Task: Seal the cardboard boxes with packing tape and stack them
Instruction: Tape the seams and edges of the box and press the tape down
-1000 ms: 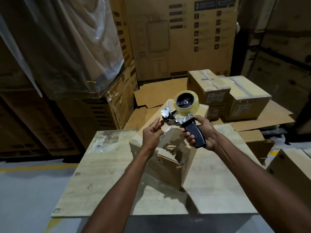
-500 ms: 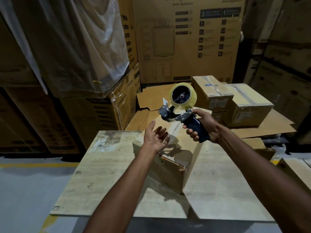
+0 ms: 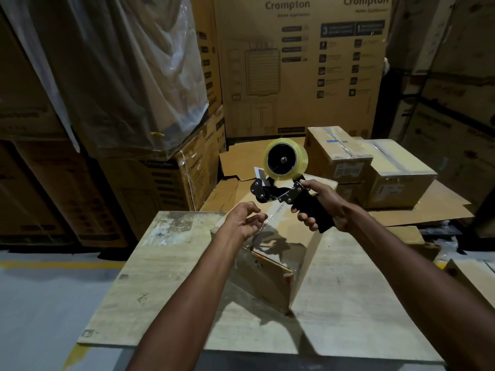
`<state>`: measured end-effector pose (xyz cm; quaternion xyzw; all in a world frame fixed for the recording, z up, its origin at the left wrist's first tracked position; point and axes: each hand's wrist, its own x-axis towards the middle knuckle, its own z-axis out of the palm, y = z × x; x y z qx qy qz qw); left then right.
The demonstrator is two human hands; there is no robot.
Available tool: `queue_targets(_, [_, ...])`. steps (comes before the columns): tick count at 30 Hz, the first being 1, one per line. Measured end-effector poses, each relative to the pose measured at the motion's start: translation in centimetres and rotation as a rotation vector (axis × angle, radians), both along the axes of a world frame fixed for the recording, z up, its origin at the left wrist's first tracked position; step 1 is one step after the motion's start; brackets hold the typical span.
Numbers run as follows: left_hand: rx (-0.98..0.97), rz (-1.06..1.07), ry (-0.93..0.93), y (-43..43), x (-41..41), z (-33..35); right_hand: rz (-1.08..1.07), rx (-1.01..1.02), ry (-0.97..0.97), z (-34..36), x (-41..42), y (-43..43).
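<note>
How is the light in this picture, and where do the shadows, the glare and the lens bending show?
Head view: dim overall, the sides nearly black; the hands throw a sharp shadow on the box; soft glare on the plastic wrap and the tape roll; the wide lens bends the stacked cartons near the edges; the right hand is slightly soft.

"Crompton" is printed twice along the top of the big carton (image 3: pixel 300 65) at the back – once top centre, once top right. Same carton has dark panels w/ a large "3" and a "1"; the small print beside them and the icon rows below are too blurred to read. "Crompton" also runs sideways up the edge of the lower carton (image 3: pixel 198 167) at left. Labels on the small taped boxes (image 3: pixel 337 153) – illegible.
</note>
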<state>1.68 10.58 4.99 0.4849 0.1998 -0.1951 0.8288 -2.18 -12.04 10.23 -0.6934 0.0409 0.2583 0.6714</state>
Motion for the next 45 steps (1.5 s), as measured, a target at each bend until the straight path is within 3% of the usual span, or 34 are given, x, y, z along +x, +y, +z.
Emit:
queue_targets(9, [0.117,-0.128,0.080,1.3,0.1,-0.4,0.067,-0.080,-0.045,-1.0,0.1,-0.3])
queue_targets(20, [0.200,0.017,0.043,3.2,1.2,-1.2,0.077,-0.108,-0.088,-2.7,-0.4,1.5])
queue_targets(31, [0.425,0.136,-0.113,6.2,3.0,-3.7,0.050,-0.090,-0.104,-5.1,-0.8,4.9])
queue_targets(38, [0.639,0.199,-0.220,11.1,4.6,-5.4,0.050,-0.182,-0.138,-5.1,-1.4,5.3])
queue_targets(45, [0.734,0.134,-0.287,13.1,5.8,-7.1,0.034,-0.222,-0.106,-5.7,-1.2,7.6])
